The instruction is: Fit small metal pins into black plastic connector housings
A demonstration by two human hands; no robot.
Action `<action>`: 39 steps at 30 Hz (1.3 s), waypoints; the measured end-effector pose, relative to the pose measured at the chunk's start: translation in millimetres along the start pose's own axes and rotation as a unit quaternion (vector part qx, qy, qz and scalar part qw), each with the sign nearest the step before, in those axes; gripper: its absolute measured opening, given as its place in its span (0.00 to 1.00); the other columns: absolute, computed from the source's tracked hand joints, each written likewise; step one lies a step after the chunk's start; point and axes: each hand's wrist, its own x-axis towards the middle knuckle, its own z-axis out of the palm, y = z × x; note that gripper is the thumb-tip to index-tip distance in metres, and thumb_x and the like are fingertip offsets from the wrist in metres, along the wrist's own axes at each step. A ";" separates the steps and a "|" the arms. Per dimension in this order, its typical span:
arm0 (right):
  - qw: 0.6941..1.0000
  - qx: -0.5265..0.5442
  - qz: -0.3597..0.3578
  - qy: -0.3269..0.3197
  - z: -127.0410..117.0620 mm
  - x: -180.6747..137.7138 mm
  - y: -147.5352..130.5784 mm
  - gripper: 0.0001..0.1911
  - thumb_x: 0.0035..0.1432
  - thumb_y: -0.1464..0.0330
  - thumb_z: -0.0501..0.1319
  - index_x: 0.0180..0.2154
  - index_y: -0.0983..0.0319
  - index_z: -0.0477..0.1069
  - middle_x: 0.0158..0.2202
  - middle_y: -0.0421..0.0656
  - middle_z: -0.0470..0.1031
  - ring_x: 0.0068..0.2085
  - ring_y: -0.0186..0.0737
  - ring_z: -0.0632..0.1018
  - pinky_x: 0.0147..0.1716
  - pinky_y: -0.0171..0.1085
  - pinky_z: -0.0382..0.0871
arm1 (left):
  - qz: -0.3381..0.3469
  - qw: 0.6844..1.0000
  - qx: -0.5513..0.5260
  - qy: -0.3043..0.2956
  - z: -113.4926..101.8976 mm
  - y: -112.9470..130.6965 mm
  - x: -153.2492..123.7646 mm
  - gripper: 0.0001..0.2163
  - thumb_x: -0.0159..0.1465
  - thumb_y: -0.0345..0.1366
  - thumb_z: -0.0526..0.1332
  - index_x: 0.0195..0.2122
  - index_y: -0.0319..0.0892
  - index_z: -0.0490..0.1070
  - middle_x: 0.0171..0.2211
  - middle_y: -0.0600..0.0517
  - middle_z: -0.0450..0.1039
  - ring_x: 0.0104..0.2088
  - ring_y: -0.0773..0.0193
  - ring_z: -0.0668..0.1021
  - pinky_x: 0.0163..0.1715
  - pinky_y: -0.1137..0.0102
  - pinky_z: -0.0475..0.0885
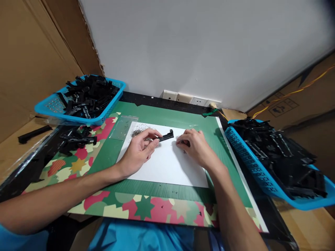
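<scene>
Between thumb and fingers, my left hand (141,148) grips a slim black plastic part (166,136) with a raised end that points right. Across a short gap, my right hand (195,144) is closed, its fingertips pinched; whatever they hold is hidden or too small to make out. Both hands are above a white sheet of paper (167,165). A heap of tiny metal pieces (138,131), perhaps springs or pins, lies on the sheet behind my left hand and is partly covered by it.
Blue baskets full of black plastic parts stand left (112,115) and right (251,174). Loose black parts (75,137) lie by the left basket. A clear plastic bag (119,128) rests on the green board (157,113). Wall sockets (183,98) line the back.
</scene>
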 end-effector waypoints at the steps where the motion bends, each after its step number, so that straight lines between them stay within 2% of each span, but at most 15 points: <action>1: 1.000 -0.007 -0.002 -0.002 1.1 0.5 -0.4 0.11 0.71 0.71 0.61 0.38 0.56 0.82 0.41 0.46 0.81 0.45 0.50 0.74 0.46 0.46 0.57 | -0.002 1.000 -0.001 0.000 -0.1 0.3 -0.1 0.13 0.71 0.45 0.67 0.51 0.45 0.74 0.29 0.56 0.66 0.18 0.76 0.66 0.13 0.80 0.60; 6: 0.999 -0.034 -0.016 -0.025 5.7 0.6 -6.0 0.13 0.73 0.72 0.56 0.37 0.59 0.77 0.42 0.49 0.78 0.46 0.51 0.73 0.46 0.46 0.58 | -0.008 1.000 0.004 -0.003 -0.5 1.6 -0.7 0.14 0.71 0.45 0.67 0.52 0.45 0.73 0.33 0.54 0.69 0.19 0.77 0.66 0.13 0.79 0.59; 9: 1.000 -0.016 -0.014 -0.015 3.3 -0.9 -10.4 0.12 0.73 0.73 0.53 0.40 0.59 0.74 0.43 0.49 0.77 0.47 0.50 0.73 0.48 0.46 0.59 | 0.003 1.000 0.022 0.002 -0.1 2.1 -1.0 0.14 0.71 0.45 0.67 0.52 0.44 0.74 0.36 0.52 0.72 0.20 0.76 0.67 0.15 0.78 0.59; 12: 0.997 0.075 0.003 0.024 -4.9 -2.3 -15.1 0.10 0.75 0.71 0.52 0.43 0.58 0.71 0.46 0.47 0.77 0.46 0.47 0.74 0.49 0.45 0.62 | 0.032 0.999 0.037 0.023 0.3 0.8 -0.9 0.13 0.70 0.44 0.68 0.50 0.44 0.74 0.41 0.50 0.73 0.26 0.73 0.72 0.19 0.78 0.63; 14: 0.984 0.172 0.017 0.048 -10.7 -2.6 -18.4 0.08 0.75 0.67 0.54 0.44 0.58 0.71 0.45 0.46 0.77 0.43 0.44 0.74 0.45 0.43 0.65 | 0.045 0.998 0.033 0.034 0.3 -0.5 -0.8 0.12 0.70 0.44 0.68 0.49 0.44 0.73 0.44 0.49 0.72 0.30 0.71 0.74 0.20 0.79 0.64; 16: 0.958 0.277 0.029 0.067 -14.2 -2.0 -21.4 0.08 0.75 0.63 0.57 0.43 0.58 0.71 0.42 0.45 0.77 0.39 0.41 0.74 0.38 0.41 0.67 | 0.040 0.999 0.020 0.032 -0.1 -1.1 -1.0 0.12 0.71 0.44 0.67 0.50 0.45 0.72 0.42 0.50 0.72 0.28 0.72 0.72 0.19 0.79 0.63; 19: 0.916 0.390 0.040 0.091 -14.1 -0.1 -24.8 0.09 0.70 0.60 0.64 0.41 0.59 0.74 0.39 0.45 0.78 0.37 0.40 0.76 0.34 0.40 0.70 | 0.000 1.000 -0.016 0.015 -0.8 1.1 -1.4 0.14 0.74 0.47 0.63 0.55 0.47 0.70 0.37 0.52 0.70 0.22 0.73 0.66 0.16 0.78 0.57; 22: 0.886 0.449 0.048 0.105 -11.4 2.0 -28.3 0.09 0.65 0.61 0.69 0.40 0.60 0.78 0.38 0.45 0.80 0.37 0.40 0.79 0.36 0.40 0.73 | -0.072 0.991 -0.112 -0.019 -1.9 7.9 -0.6 0.15 0.73 0.46 0.64 0.58 0.51 0.69 0.37 0.53 0.70 0.21 0.75 0.61 0.16 0.79 0.54; 25: 0.855 0.503 0.046 0.118 -9.1 3.5 -32.4 0.10 0.61 0.63 0.73 0.41 0.60 0.79 0.38 0.45 0.81 0.39 0.41 0.81 0.40 0.41 0.76 | -0.157 0.953 -0.238 -0.104 -3.8 16.4 0.5 0.19 0.72 0.40 0.66 0.62 0.53 0.68 0.38 0.53 0.69 0.22 0.76 0.62 0.20 0.78 0.57; 27: 0.840 0.527 0.046 0.121 -7.6 3.9 -34.5 0.12 0.59 0.64 0.75 0.44 0.58 0.80 0.39 0.45 0.82 0.40 0.43 0.82 0.41 0.42 0.78 | -0.186 0.927 -0.288 -0.152 -5.1 20.4 0.6 0.21 0.72 0.37 0.66 0.65 0.53 0.69 0.39 0.52 0.69 0.23 0.76 0.63 0.24 0.76 0.60; 31: 0.835 0.532 0.054 0.126 -5.5 2.6 -36.4 0.11 0.55 0.62 0.78 0.39 0.57 0.83 0.37 0.44 0.83 0.38 0.44 0.82 0.38 0.43 0.80 | -0.185 0.915 -0.300 -0.195 -6.9 21.7 0.2 0.23 0.72 0.39 0.67 0.67 0.51 0.69 0.38 0.50 0.72 0.25 0.73 0.67 0.26 0.74 0.64; 35: 0.844 0.521 0.049 0.120 -6.6 0.5 -39.7 0.09 0.56 0.62 0.77 0.37 0.57 0.84 0.35 0.44 0.83 0.36 0.42 0.81 0.34 0.42 0.78 | -0.139 0.936 -0.225 -0.232 -8.2 17.7 2.1 0.29 0.69 0.43 0.70 0.69 0.49 0.65 0.37 0.49 0.77 0.27 0.68 0.74 0.29 0.72 0.67; 39: 0.856 0.502 0.038 0.119 -8.1 0.1 -44.8 0.07 0.56 0.63 0.78 0.36 0.57 0.85 0.35 0.45 0.83 0.36 0.42 0.81 0.35 0.42 0.77 | -0.107 0.960 -0.155 -0.207 -9.2 12.2 4.5 0.20 0.70 0.43 0.70 0.58 0.44 0.69 0.34 0.50 0.79 0.29 0.67 0.76 0.31 0.72 0.68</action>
